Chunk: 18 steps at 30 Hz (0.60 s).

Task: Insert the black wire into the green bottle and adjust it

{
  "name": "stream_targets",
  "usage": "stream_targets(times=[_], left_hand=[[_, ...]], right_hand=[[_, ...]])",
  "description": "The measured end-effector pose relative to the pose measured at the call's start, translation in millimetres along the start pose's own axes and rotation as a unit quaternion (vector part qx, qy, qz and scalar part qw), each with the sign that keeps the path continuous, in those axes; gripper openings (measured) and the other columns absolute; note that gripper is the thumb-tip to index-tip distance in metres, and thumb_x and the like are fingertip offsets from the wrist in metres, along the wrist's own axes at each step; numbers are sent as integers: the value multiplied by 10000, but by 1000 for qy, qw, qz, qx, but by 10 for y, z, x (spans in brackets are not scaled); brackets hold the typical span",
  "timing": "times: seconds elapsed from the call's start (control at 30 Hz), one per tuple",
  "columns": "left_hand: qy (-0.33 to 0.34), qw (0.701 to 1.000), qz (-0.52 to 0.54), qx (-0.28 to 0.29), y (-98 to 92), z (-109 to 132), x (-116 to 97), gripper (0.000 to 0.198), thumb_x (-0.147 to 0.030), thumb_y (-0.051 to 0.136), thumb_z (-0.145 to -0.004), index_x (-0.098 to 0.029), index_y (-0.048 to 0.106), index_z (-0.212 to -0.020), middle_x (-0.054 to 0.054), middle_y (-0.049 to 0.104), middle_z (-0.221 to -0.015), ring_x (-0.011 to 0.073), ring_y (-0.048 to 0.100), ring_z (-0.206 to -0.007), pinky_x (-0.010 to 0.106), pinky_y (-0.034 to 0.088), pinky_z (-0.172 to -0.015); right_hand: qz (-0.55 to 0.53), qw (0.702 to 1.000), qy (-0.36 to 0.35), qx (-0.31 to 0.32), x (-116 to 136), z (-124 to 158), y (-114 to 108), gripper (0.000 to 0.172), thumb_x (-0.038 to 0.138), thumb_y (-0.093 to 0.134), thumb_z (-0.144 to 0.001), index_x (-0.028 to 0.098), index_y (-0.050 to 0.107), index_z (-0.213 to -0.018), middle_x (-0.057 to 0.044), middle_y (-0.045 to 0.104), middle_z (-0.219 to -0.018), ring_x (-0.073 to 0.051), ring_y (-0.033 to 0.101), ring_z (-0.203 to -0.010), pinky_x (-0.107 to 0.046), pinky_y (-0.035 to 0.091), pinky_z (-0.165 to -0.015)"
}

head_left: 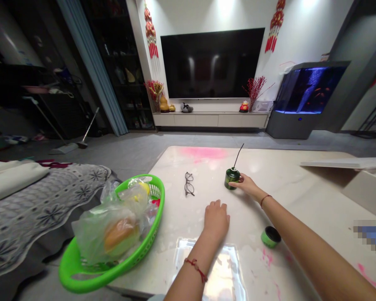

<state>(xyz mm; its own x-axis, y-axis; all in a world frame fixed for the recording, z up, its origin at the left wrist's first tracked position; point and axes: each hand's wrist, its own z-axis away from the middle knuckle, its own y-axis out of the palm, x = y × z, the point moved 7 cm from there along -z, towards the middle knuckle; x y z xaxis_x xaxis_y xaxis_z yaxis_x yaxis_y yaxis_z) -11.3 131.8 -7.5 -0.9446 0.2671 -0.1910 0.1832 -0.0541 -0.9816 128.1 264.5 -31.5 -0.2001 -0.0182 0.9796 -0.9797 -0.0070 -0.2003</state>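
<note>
Fingers of the right hand close around the right side of a squat, dark green translucent bottle with a pale neck ring, thumb toward the camera, in the view I follow from my distant post. A thin black stick rises out of the bottle's mouth — leaning right, above the fingertips.

To the left of that grip and nearer to me, the left hand lies palm down, fingers unclenched and slightly bent, on a glossy white marble-look table. Beyond its fingertips and to their left I see dark-framed eyeglasses with clear lenses, apart from both hands.

Nearer than the right fingers, just beside the right forearm, is a short green cylindrical piece with a dark end. A shiny rectangular sheet lies beneath the left forearm.

Well left of the left fingers, a bright green oval plastic basket holds a golden-brown bread roll in clear wrapping. Far right of the right fingers sits a large white box-like object — and past all the fingertips, a wide black flat-screen television hangs on the wall.
</note>
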Motion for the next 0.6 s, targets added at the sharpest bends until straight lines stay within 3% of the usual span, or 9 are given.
stream_targets(times=[0.13, 0.33, 0.6], left_hand=[[-8, 1000, 6, 12, 11, -5, 3, 308, -282, 424, -825, -169, 524, -1094, 95, 496, -1219, 234, 433, -1108, 363, 359, -932], [-16, 1000, 9, 3, 6, 0, -9, 303, -273, 414, -829, -163, 522, -1090, 93, 503, -1203, 234, 434, -1100, 365, 353, -938], [-31, 999, 12, 15, 21, -11, -7, 298, -269, 423, -831, -171, 518, -1096, 91, 475, -1246, 233, 420, -1119, 373, 343, -952]], right_hand=[[18, 1000, -2, 1, -5, -100, 15, 451, 236, 737, -538, 151, 586, -954, -88, 648, -990, -199, 613, -888, -331, 477, -812], [36, 997, 29, -54, 25, -148, 22, 466, 256, 727, -524, 144, 577, -951, -91, 631, -978, -197, 598, -862, -323, 466, -789], [9, 999, 11, -42, 40, -280, 77, 559, 193, 748, -440, 156, 547, -960, -50, 638, -903, -191, 594, -821, -318, 474, -744]])
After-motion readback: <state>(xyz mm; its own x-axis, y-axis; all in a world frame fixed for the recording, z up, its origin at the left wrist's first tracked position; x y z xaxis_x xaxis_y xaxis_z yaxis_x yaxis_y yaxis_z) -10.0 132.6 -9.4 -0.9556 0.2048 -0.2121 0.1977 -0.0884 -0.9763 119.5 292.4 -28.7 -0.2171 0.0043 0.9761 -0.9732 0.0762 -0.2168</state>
